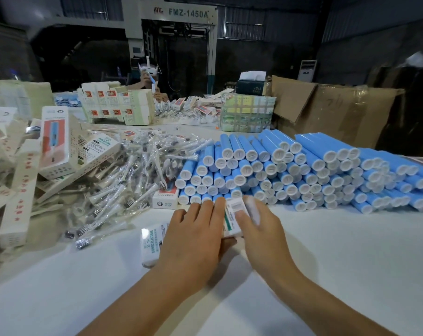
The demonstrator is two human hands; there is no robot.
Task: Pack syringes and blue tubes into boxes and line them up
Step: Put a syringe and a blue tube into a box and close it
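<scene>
A white product box (232,215) lies on the white table, held between both hands. My left hand (196,236) lies over its left part, with the thumb tucked under the near edge. My right hand (259,226) holds its right end, fingers blurred. Another white box (150,243) with blue print lies flat under my left hand's left side. A big stack of blue tubes (290,170) with white caps sits just beyond the hands. A heap of wrapped white syringe-like pieces (133,170) lies to the left.
Flat and folded boxes (24,175) pile up at the far left. A small box (164,197) stands by the tube stack. Across the table a person (148,78) works behind stacked boxes (116,105). Brown cartons (334,112) stand at the back right.
</scene>
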